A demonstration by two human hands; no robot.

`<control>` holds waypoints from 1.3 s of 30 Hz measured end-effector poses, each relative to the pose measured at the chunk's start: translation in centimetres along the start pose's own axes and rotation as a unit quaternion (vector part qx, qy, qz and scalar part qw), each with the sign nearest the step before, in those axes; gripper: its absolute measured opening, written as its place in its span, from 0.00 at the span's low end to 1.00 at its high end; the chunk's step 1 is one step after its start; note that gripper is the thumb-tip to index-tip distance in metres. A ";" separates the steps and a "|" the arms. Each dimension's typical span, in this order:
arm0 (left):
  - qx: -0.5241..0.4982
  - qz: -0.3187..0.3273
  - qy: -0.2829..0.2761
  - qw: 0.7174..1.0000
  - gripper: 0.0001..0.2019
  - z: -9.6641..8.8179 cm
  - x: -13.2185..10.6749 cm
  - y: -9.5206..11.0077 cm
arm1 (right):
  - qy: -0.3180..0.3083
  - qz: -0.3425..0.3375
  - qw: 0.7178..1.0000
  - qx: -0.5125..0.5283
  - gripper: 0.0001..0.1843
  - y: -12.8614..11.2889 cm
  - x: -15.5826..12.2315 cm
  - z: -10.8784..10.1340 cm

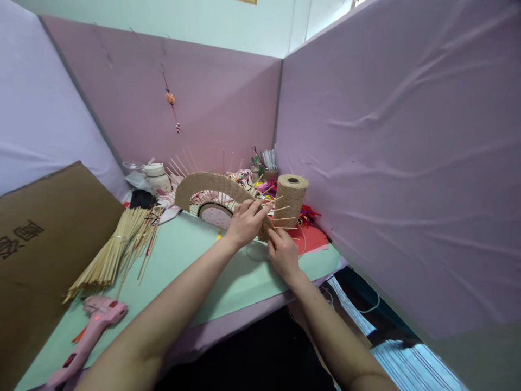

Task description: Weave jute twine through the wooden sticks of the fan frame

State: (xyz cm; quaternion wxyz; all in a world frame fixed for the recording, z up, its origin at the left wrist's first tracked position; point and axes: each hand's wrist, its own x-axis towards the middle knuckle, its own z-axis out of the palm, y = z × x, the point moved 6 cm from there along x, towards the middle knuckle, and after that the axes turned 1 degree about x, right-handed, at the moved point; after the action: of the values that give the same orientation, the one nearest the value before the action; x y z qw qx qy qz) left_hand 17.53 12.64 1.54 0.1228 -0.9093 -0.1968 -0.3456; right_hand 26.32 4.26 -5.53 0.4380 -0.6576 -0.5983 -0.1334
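A half-round fan frame (209,190) made of thin wooden sticks, with jute twine woven around its rim, stands on the pale green table (195,271). My left hand (245,220) grips the frame's right end, fingers curled over the sticks. My right hand (281,248) sits just below and to the right, fingers pinched at the frame's lower right edge, apparently on the twine. A spool of jute twine (290,199) stands upright right behind both hands.
A bundle of bamboo sticks (112,250) lies at left, a pink glue gun (87,336) near the front edge. A brown cardboard sheet (40,239) leans at far left. A white jar (157,176), pen cup (268,169), red paper (311,239) sit behind. Purple partitions enclose the table.
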 end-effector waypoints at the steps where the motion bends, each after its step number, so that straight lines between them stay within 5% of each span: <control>1: 0.008 0.002 -0.014 1.000 0.18 -0.1 0.2 0.1 | 0.000 0.000 1.000 -0.001 0.23 0.0 0.0 0.0; 7: -0.010 -0.004 -0.060 0.998 0.14 -0.7 1.0 -0.1 | -0.010 0.003 0.999 -0.030 0.24 0.0 -0.2 -0.1; 13: -0.041 -0.063 -0.037 0.996 0.09 -0.5 1.5 -0.2 | -0.012 -0.002 1.000 -0.029 0.24 0.3 -0.8 -1.2; 24: -0.057 -0.089 -0.012 0.994 0.11 0.1 1.6 -0.2 | 0.131 0.066 0.988 0.053 0.12 2.3 -0.2 -8.8; 32: -0.058 -0.092 -0.017 0.994 0.11 -0.2 1.6 0.1 | 0.096 0.200 0.965 0.143 0.14 6.1 0.0 -7.0; 39: -0.050 -0.108 -0.014 0.993 0.11 0.1 1.8 0.1 | 0.046 0.055 0.997 -0.040 0.16 2.3 -1.6 -6.4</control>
State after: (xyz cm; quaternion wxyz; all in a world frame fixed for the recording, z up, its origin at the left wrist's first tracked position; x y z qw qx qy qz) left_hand 18.83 13.10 2.70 0.0365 -0.8924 -0.2778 -0.3538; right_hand 30.24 -1.27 -3.93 0.4448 -0.6996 -0.5349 -0.1630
